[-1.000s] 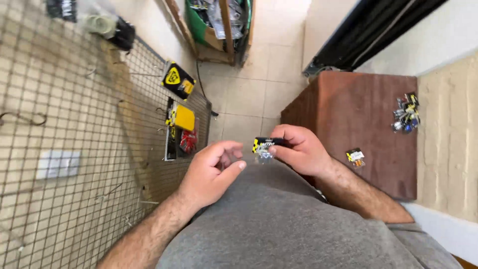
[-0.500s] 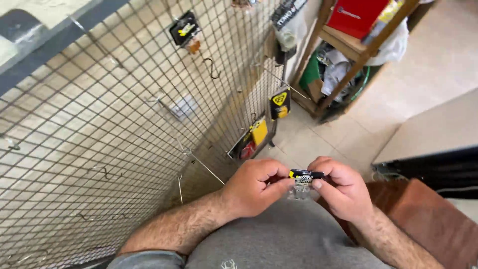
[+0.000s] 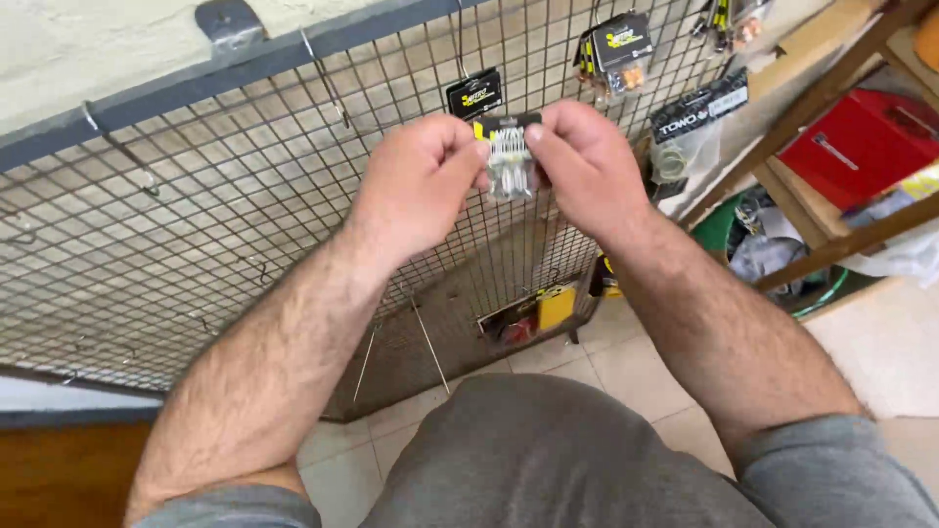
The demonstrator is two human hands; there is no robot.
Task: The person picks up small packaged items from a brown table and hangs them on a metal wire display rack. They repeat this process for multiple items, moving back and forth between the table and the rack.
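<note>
wire grid panel w/ hung packets, red box on wood shelf

A grey wire grid panel leans against the wall, carrying small hanging packets on hooks; more packets sit low near the tiled floor

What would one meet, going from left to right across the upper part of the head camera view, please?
Empty wire hook → metal bracket → left hand → small clear packet with a black header held by both hands → right hand → hanging clear bag → red box on the wooden shelf.
</note>
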